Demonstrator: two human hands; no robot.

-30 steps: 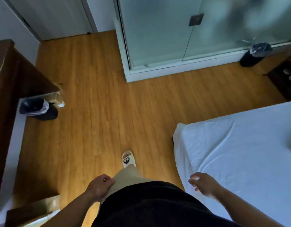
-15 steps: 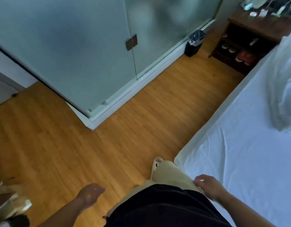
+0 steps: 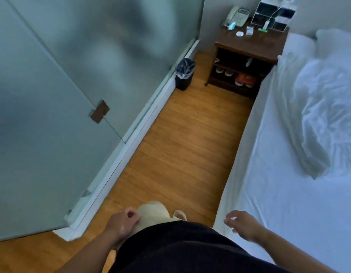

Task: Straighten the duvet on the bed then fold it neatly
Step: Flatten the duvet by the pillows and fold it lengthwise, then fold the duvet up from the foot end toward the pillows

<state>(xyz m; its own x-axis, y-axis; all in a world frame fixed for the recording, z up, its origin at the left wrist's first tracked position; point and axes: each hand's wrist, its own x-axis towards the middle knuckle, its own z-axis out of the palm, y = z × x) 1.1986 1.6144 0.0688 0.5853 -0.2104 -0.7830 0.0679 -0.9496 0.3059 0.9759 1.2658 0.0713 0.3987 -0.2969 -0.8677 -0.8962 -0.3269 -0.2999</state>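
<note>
A crumpled white duvet [image 3: 324, 107] lies bunched on the right side of the bed [image 3: 269, 184], which is covered by a white sheet. A white pillow [image 3: 336, 40] sits at the head of the bed. I stand in the aisle beside the bed's left edge. My left hand [image 3: 123, 220] hangs loosely curled by my thigh and holds nothing. My right hand [image 3: 242, 223] hovers over the bed's near corner with relaxed fingers, empty. The duvet is far from both hands.
A frosted glass partition [image 3: 62, 95] walls the aisle's left side. A black bin [image 3: 184, 76] stands at its far end. A dark wooden nightstand [image 3: 249, 46] with a phone, small items and shoes on its shelves closes the aisle. The floor [image 3: 180, 144] is wood.
My view has swung right from the open floor toward the head of the bed. The nightstand, pillow and duvet have come into sight. Both hands stay empty at my sides.
</note>
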